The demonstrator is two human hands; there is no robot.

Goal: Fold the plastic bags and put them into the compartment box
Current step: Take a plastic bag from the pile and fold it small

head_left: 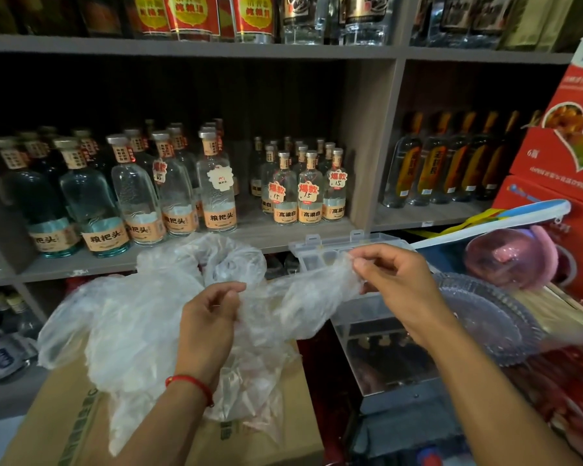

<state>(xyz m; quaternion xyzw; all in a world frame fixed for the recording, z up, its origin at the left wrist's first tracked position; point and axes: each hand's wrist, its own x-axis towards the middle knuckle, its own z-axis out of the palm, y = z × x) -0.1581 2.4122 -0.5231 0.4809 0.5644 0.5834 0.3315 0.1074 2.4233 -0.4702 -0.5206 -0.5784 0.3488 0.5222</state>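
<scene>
crumpled clear plastic bags (142,317) on carton; clear compartment box (377,331) open.

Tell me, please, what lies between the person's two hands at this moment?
In the head view, a stretch of crumpled clear plastic bag spans from the left hand to the right hand; both pinch it.

The left hand (212,317) and right hand (389,280) each pinch a crumpled clear plastic bag (293,301), stretched between them above a cardboard carton (64,422). The clear compartment box (377,334) stands open beneath the right hand, before shelves of bottles (216,186).
</scene>
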